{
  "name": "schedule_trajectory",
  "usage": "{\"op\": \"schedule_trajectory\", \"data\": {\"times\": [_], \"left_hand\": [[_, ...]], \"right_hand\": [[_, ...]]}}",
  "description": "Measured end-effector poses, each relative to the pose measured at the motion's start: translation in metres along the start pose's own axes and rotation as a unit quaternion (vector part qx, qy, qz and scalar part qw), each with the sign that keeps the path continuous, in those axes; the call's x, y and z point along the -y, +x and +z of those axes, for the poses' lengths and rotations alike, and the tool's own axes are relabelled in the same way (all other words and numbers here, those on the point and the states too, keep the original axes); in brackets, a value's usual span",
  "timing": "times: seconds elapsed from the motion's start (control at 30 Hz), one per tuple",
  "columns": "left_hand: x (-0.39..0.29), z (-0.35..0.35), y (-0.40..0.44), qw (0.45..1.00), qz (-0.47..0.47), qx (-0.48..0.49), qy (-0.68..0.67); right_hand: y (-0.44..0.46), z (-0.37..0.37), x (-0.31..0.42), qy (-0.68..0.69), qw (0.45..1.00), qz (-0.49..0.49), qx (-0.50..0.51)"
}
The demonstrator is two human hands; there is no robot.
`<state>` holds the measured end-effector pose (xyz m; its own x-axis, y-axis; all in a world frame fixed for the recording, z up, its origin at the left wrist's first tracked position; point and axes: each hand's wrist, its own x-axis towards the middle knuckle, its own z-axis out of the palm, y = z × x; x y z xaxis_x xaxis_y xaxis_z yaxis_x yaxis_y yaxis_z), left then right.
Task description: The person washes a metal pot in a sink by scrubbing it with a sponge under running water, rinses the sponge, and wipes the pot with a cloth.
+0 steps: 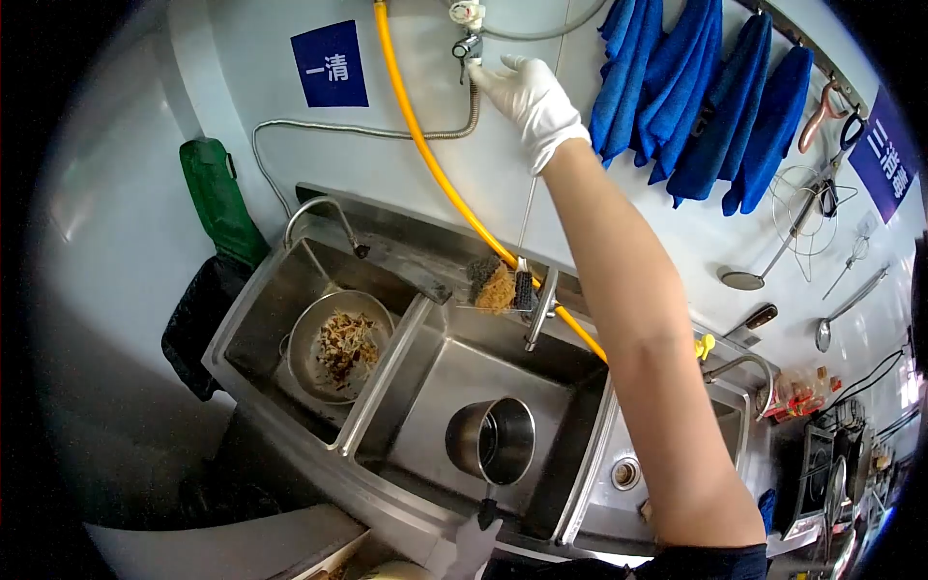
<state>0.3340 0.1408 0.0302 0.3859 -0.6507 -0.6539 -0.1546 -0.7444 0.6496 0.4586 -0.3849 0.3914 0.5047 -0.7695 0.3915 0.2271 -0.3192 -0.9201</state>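
Observation:
My left hand, in a pale glove, is at the bottom edge, closed around the dark handle of a metal saucepan. The pan is tilted over the middle sink basin, its mouth toward the right. My right arm reaches up to the wall. In a white glove, my right hand has its thumb against the small metal valve, fingers apart from the thumb. A flexible metal hose runs down from the valve.
A metal bowl with food scraps sits in the left basin. Scrubbers lie on a ledge behind the middle basin. A yellow hose crosses the wall. Blue cloths and utensils hang at right; a drain shows in the right basin.

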Motion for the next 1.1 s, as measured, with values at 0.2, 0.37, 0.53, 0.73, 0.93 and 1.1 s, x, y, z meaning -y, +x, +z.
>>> {"op": "schedule_trajectory", "data": {"times": [0.2,0.37,0.53,0.73,0.93,1.1], "left_hand": [[-0.022,-0.018,-0.003,0.996,-0.028,0.038,0.075],[-0.018,-0.015,-0.006,0.999,-0.012,0.022,0.034],[-0.005,-0.003,-0.001,0.999,-0.024,0.026,0.012],[0.006,0.001,0.005,0.998,0.059,-0.013,0.001],[-0.021,-0.005,-0.021,0.997,0.071,0.038,-0.005],[-0.036,0.010,-0.031,0.988,0.095,0.103,0.068]], "right_hand": [[0.061,-0.022,-0.061,-0.036,0.994,-0.010,0.099],[-0.011,0.026,-0.002,-0.117,0.991,0.017,-0.067],[-0.032,0.027,0.050,-0.704,0.710,-0.035,-0.001],[-0.039,0.006,0.071,-0.446,0.894,-0.038,-0.017],[-0.176,-0.062,0.104,0.141,0.979,0.033,0.143],[-0.294,-0.130,0.134,-0.031,0.996,0.076,0.046]]}}
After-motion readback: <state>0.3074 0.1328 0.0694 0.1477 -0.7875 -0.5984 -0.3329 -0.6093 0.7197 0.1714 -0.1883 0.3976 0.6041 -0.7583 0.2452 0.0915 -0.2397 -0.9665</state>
